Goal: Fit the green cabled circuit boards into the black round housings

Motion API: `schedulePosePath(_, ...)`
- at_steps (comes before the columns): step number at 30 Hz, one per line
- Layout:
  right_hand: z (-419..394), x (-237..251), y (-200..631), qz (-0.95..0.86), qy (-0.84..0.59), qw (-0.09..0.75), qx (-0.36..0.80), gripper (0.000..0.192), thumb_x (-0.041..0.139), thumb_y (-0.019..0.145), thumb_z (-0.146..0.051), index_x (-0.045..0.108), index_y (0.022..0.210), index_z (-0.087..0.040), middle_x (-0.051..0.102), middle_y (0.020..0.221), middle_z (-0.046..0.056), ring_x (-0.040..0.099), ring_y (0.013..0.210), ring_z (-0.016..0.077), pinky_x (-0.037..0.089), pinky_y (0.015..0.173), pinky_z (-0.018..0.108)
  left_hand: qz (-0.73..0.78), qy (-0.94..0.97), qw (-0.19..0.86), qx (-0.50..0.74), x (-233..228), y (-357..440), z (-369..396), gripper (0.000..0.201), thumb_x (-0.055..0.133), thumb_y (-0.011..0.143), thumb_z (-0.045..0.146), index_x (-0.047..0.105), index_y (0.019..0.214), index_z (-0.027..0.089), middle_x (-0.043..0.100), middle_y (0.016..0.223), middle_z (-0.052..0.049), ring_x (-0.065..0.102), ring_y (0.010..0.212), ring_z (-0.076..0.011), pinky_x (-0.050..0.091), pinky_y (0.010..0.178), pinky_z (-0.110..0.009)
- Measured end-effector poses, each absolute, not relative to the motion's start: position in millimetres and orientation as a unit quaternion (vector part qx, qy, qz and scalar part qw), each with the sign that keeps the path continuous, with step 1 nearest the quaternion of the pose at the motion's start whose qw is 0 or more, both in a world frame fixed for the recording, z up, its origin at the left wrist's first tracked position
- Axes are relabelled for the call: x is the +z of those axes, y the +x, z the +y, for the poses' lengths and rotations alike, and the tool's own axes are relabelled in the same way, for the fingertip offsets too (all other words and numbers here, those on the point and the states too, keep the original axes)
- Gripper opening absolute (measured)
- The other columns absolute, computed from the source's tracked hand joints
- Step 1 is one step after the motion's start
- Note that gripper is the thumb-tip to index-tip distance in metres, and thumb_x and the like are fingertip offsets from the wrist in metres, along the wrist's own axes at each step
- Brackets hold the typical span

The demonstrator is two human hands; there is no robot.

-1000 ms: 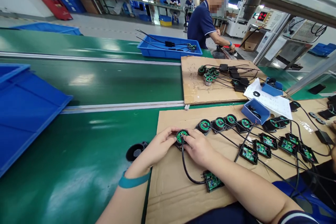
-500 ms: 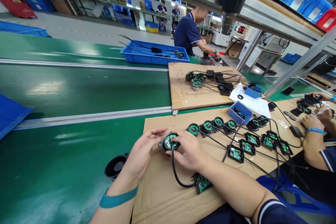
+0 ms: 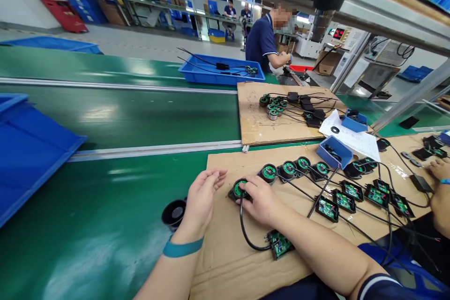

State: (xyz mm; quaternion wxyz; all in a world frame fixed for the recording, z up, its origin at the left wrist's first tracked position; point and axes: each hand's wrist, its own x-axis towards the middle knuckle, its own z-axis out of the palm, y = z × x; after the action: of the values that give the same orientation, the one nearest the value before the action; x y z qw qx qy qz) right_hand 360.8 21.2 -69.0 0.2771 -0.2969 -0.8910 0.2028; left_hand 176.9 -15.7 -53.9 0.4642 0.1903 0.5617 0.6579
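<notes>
Gripping the round fan unit (image 3: 236,190) by its rim with our right hand (image 3: 249,195), we have fingertips on its green face; it sits toward the far left corner of the near cardboard sheet (image 3: 218,272), whether resting or slightly lifted we cannot tell. Our left hand (image 3: 206,192) hangs free over the sheet's left edge, seemingly holding nothing. A black cable (image 3: 242,219) already joins this unit to an open circuit case (image 3: 279,245) in the middle of the sheet, partly hidden under our forearm. Along the sheet's far side stands a row of four similar units (image 3: 289,168) with cables at their centres, so we judge that the wiring looks done here. The cases whose insides we can see have bare boards, so enclosing them looks undone; we cannot tell whether the fan unit itself is finished. Its green face points up, tilted a little toward the sheet's near side, and the cable leaves the centre that way before bending right. Being round, it shows no clear long axis, though one corner of its flange points to the sheet's left edge.
</notes>
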Motion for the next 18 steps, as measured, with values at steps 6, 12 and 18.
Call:
schedulePosePath(6,22.5,-61.5,363.1,-0.881,-0.278,0.297,0.242,0.059,0.08,0.079,-0.014,0.055,0.133,-0.012,0.067,0.124,0.016,0.062,0.114,0.029,0.054,0.102,0.046,0.564,0.192,0.454,0.662,-58.3,176.8,-14.5,0.056,0.086,0.061,0.059,0.065,0.091,0.017,0.073,0.103,-0.01,0.066,0.107,-0.0257,0.048,0.096,-0.039)
schedulePosePath(12,23.9,-62.8,363.1,-0.898,-0.272,0.282,0.201,0.029,0.075,0.085,-0.019,0.066,0.113,-0.017,0.066,0.118,0.014,0.063,0.105,0.026,0.056,0.093,0.041,0.565,0.188,0.45,0.665,-56.5,176.0,-14.2,0.058,0.087,0.06,0.06,0.065,0.091,0.017,0.073,0.103,-0.009,0.066,0.105,-0.0256,0.049,0.094,-0.039)
schedulePosePath(18,24.9,-62.8,360.2,-0.886,-0.234,0.36,0.174,0.034,0.072,0.091,-0.035,0.066,0.118,-0.016,0.068,0.12,0.015,0.064,0.104,0.0244,0.056,0.093,0.04,0.575,0.16,0.44,0.67,-51.6,176.2,-14.2,0.058,0.089,0.055,0.058,0.065,0.088,0.017,0.074,0.1,-0.008,0.067,0.102,-0.0248,0.049,0.096,-0.041)
